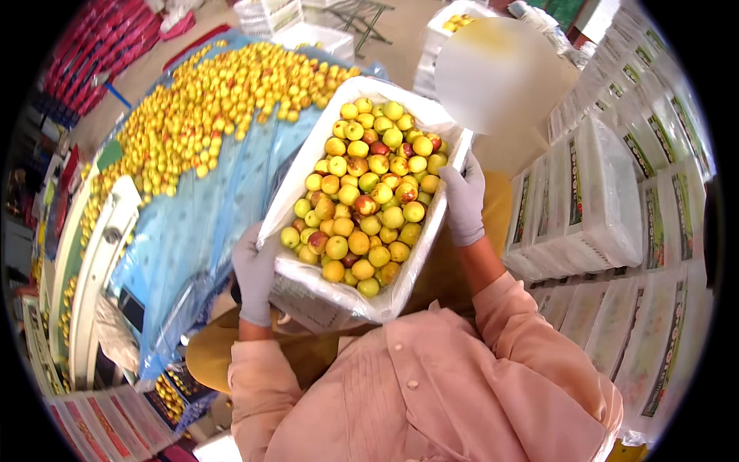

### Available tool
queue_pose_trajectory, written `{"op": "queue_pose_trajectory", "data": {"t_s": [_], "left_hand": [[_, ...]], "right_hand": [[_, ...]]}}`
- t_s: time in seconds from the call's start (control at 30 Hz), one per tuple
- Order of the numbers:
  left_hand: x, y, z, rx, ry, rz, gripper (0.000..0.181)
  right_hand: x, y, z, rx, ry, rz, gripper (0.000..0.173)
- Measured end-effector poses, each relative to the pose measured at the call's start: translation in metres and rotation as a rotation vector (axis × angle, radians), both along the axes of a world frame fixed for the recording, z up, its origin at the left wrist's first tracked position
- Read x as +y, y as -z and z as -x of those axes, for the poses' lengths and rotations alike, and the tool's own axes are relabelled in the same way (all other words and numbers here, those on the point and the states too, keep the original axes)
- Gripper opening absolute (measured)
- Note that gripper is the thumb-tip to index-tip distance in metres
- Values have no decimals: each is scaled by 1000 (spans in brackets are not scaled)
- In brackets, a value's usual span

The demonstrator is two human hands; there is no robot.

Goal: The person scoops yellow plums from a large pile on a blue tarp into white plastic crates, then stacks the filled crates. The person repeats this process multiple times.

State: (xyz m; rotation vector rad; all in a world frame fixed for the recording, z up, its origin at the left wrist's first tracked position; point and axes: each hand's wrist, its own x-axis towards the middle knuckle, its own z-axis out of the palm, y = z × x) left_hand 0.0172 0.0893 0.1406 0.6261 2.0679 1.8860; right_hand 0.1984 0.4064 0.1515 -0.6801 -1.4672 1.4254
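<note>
A white foam box (335, 306) lined with thin plastic lies before me, above my lap, tilted in the view. It is full of yellow-green jujubes (369, 196), some with red-brown patches. My left hand (255, 271), in a pale grey glove, grips the box's near left corner and the liner there. My right hand (465, 199), gloved alike, holds the right long side, its thumb over the rim. The fingers of both hands are partly hidden behind the box walls. To the left, a large heap of the same fruit (231, 104) lies on a blue plastic sheet (231, 190).
Stacked white boxes with printed sides (583, 202) rise at my right. A white conveyor frame (98, 277) runs along the left. Pink stacked crates (98, 46) stand at the far left. Another white box of fruit (430, 52) is beyond mine, beside a blurred patch.
</note>
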Motion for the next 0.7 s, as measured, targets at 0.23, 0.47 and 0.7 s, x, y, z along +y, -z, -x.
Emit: {"op": "queue_pose_trajectory", "data": {"t_s": [0.23, 0.47, 0.7], "left_hand": [[50, -174, 31, 228, 57, 101, 25], [207, -289, 83, 291, 235, 95, 27], [424, -309, 128, 199, 430, 128, 24]], "right_hand": [[60, -127, 19, 67, 86, -217, 38], [215, -230, 44, -26, 195, -343, 37], [454, -274, 67, -78, 241, -354, 36]]}}
